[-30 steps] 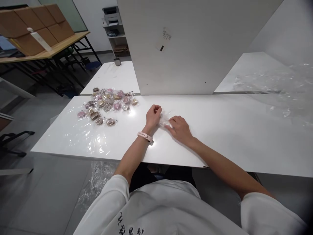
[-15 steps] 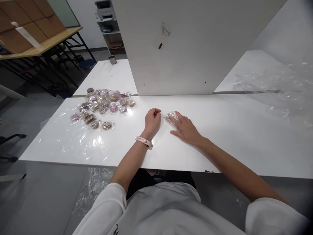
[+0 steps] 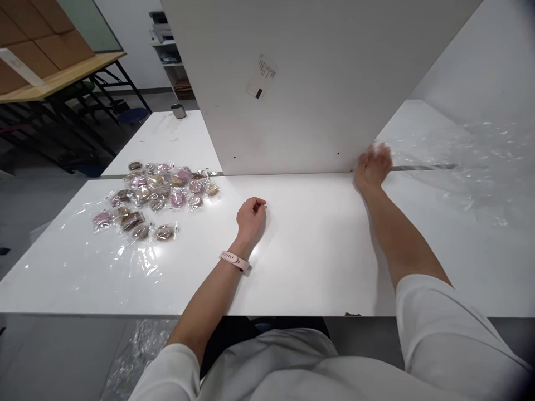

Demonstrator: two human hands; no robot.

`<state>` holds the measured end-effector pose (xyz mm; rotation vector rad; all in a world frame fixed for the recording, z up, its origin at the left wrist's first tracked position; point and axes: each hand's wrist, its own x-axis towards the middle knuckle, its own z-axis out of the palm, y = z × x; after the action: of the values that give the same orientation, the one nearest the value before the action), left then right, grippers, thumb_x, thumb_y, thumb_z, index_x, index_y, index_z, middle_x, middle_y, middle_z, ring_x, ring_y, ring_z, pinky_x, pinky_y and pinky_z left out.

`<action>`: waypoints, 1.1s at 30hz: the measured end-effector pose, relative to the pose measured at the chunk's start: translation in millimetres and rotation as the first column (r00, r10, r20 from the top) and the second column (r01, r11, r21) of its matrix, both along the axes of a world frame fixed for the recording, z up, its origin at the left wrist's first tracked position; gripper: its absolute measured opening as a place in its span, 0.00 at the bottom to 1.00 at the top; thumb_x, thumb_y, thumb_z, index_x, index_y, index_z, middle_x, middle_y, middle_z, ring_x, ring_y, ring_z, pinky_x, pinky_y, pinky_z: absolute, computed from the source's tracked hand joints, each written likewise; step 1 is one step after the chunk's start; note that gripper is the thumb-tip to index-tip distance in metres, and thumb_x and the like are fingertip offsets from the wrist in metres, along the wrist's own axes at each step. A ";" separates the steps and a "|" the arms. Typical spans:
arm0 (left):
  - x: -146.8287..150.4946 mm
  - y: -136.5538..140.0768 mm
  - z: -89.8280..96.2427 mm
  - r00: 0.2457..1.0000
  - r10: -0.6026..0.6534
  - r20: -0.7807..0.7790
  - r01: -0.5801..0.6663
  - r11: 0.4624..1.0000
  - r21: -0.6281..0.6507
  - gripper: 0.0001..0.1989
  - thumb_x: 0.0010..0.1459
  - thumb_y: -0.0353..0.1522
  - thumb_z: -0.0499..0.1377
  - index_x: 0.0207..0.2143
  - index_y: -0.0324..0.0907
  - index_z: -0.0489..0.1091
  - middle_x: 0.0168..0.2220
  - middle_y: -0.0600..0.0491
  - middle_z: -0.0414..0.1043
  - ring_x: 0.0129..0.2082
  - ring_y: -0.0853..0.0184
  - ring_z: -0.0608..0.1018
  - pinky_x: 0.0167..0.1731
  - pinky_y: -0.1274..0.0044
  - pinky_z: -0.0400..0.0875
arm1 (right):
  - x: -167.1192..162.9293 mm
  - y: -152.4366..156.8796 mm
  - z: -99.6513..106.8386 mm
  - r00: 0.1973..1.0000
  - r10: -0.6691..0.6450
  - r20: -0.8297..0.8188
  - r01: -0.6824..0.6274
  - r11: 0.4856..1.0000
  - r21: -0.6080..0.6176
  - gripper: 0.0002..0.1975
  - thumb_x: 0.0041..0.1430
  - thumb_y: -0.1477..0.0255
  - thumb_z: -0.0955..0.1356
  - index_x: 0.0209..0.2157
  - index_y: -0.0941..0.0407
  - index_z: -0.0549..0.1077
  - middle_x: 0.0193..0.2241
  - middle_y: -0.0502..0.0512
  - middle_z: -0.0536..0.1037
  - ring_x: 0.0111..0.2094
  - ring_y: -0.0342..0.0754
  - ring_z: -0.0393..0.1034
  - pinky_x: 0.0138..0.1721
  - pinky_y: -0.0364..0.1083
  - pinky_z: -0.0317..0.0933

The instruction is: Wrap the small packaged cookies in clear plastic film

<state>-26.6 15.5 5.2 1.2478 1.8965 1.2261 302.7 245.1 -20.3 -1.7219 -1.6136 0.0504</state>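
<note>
My left hand [image 3: 251,220], with a pink band on its wrist, rests on the white table, its fingers curled in and nothing visible in them. Over by the right foot of the upright white panel, my right hand [image 3: 374,167] is stretched forward, fingers bent and smeared by motion. A bit of clear plastic packet [image 3: 379,146] shows at its fingertips; most of it is hidden. Left of my left hand lies a loose pile of wrapped round sweets or cookies [image 3: 163,184], pink, tan and brown, each in clear film.
A white panel [image 3: 292,100] with a small label stands upright behind the table [image 3: 309,250]. Crumpled clear plastic film [image 3: 472,161] spreads at the far right. A metal cup [image 3: 178,111] stands on the rear table. Cartons [image 3: 62,53] sit on a wooden table at upper left.
My right hand has moved right and away from me, to the panel's edge. The clear packet it covered is gone from the table middle. My left hand stays nearly in place.
</note>
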 end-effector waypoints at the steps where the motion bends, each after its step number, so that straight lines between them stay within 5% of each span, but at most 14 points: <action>1: -0.3 -0.2 -0.7 1.000 0.001 0.006 -0.001 1.000 0.002 0.08 0.57 0.27 0.55 0.34 0.45 0.73 0.33 0.54 0.74 0.35 0.65 0.74 0.38 0.72 0.66 | 0.0 6.4 0.4 0.999 0.033 0.025 -0.032 0.998 -0.051 0.28 0.73 0.63 0.53 0.65 0.63 0.62 0.67 0.74 0.58 0.71 0.62 0.44 0.63 0.72 0.41; 4: -1.4 -0.2 -3.3 1.000 -0.002 0.009 0.002 1.000 0.002 0.08 0.56 0.27 0.55 0.35 0.45 0.74 0.32 0.54 0.73 0.33 0.65 0.73 0.37 0.73 0.66 | 4.4 7.0 0.3 0.997 0.011 0.075 -0.009 1.000 -0.022 0.28 0.74 0.64 0.49 0.57 0.64 0.70 0.64 0.77 0.62 0.70 0.61 0.44 0.61 0.71 0.40; 8: -2.6 1.4 -6.4 1.000 -0.008 0.005 0.008 1.000 0.001 0.08 0.56 0.28 0.55 0.34 0.45 0.74 0.30 0.55 0.72 0.32 0.66 0.73 0.36 0.73 0.65 | 28.0 -11.9 2.9 0.973 -0.186 0.134 0.161 0.971 0.178 0.29 0.75 0.65 0.49 0.49 0.61 0.76 0.70 0.74 0.50 0.72 0.59 0.32 0.61 0.70 0.32; 14: -4.7 2.5 -6.3 1.000 -0.005 -0.018 0.005 1.000 0.008 0.08 0.56 0.28 0.55 0.33 0.45 0.74 0.29 0.56 0.73 0.32 0.66 0.73 0.36 0.73 0.64 | 53.1 -45.3 15.7 0.992 -0.062 0.111 0.056 0.997 0.059 0.28 0.74 0.66 0.50 0.62 0.65 0.66 0.68 0.77 0.56 0.72 0.61 0.36 0.62 0.71 0.25; 18: -6.1 2.1 -7.9 1.000 -0.014 -0.020 0.014 1.000 0.011 0.08 0.55 0.28 0.55 0.33 0.45 0.73 0.29 0.56 0.73 0.30 0.66 0.72 0.35 0.73 0.63 | 19.0 -133.6 21.9 0.996 -0.078 0.054 0.063 0.971 0.229 0.28 0.72 0.67 0.50 0.67 0.59 0.63 0.66 0.71 0.62 0.70 0.64 0.48 0.65 0.72 0.32; 21: -5.4 3.1 -7.7 1.000 -0.016 -0.010 0.016 1.000 0.002 0.07 0.56 0.29 0.56 0.33 0.46 0.73 0.30 0.56 0.75 0.31 0.66 0.74 0.36 0.73 0.65 | -27.0 -241.9 17.8 0.975 0.117 0.189 -0.160 0.959 0.232 0.29 0.71 0.65 0.56 0.71 0.50 0.55 0.65 0.65 0.65 0.68 0.66 0.55 0.62 0.74 0.46; 23: -5.4 3.7 -3.2 0.998 -0.042 0.038 0.042 0.999 0.003 0.05 0.59 0.33 0.57 0.33 0.45 0.73 0.31 0.55 0.77 0.33 0.66 0.76 0.37 0.73 0.66 | -59.7 -311.0 17.6 0.902 0.364 0.234 -0.403 0.902 0.153 0.33 0.69 0.67 0.59 0.73 0.45 0.48 0.64 0.63 0.67 0.66 0.66 0.59 0.60 0.73 0.53; 25: -7.7 1.9 5.6 0.979 -0.108 0.173 0.114 0.993 -0.024 0.13 0.64 0.43 0.55 0.37 0.44 0.74 0.32 0.51 0.78 0.33 0.65 0.77 0.36 0.73 0.68 | -88.7 -362.4 24.9 0.767 0.607 0.209 -0.625 0.780 0.025 0.36 0.68 0.68 0.61 0.73 0.43 0.45 0.63 0.61 0.69 0.65 0.64 0.62 0.59 0.71 0.57; 28: -18.6 -11.3 22.3 0.854 -0.211 0.476 0.280 0.957 -0.079 0.33 0.65 0.57 0.44 0.53 0.41 0.69 0.38 0.43 0.80 0.30 0.64 0.80 0.31 0.73 0.71 | -114.5 -399.6 50.6 0.520 0.850 0.081 -0.840 0.526 -0.134 0.30 0.68 0.68 0.63 0.69 0.40 0.57 0.62 0.55 0.71 0.64 0.61 0.63 0.58 0.67 0.63; 30: -31.3 -27.5 30.7 0.790 -0.246 0.562 0.345 0.936 -0.074 0.38 0.63 0.60 0.46 0.61 0.41 0.63 0.44 0.39 0.79 0.32 0.62 0.82 0.32 0.72 0.74 | -115.9 -405.3 73.4 0.403 0.914 -0.033 -0.905 0.393 -0.162 0.21 0.69 0.69 0.63 0.61 0.40 0.70 0.61 0.52 0.73 0.62 0.57 0.66 0.57 0.62 0.67; 31: -39.1 -36.7 33.2 0.797 -0.257 0.547 0.350 0.934 -0.071 0.38 0.62 0.58 0.51 0.63 0.41 0.61 0.48 0.39 0.78 0.34 0.61 0.82 0.34 0.72 0.75 | -112.4 -404.7 84.8 0.382 0.920 -0.092 -0.918 0.366 -0.155 0.18 0.69 0.70 0.63 0.56 0.42 0.74 0.58 0.52 0.75 0.59 0.55 0.70 0.55 0.58 0.69; 33: -57.3 -53.9 35.1 0.891 -0.214 0.400 0.272 0.958 -0.095 0.35 0.61 0.52 0.58 0.63 0.42 0.60 0.51 0.39 0.76 0.38 0.59 0.82 0.38 0.69 0.77 | -100.0 -398.5 104.3 0.427 0.888 -0.169 -0.903 0.408 -0.135 0.14 0.70 0.70 0.62 0.50 0.47 0.77 0.50 0.53 0.80 0.47 0.50 0.77 0.44 0.49 0.73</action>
<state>-83.9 -38.4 40.2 1.0371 1.4661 1.0809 202.7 -153.4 83.9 -0.7214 -2.3677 0.8358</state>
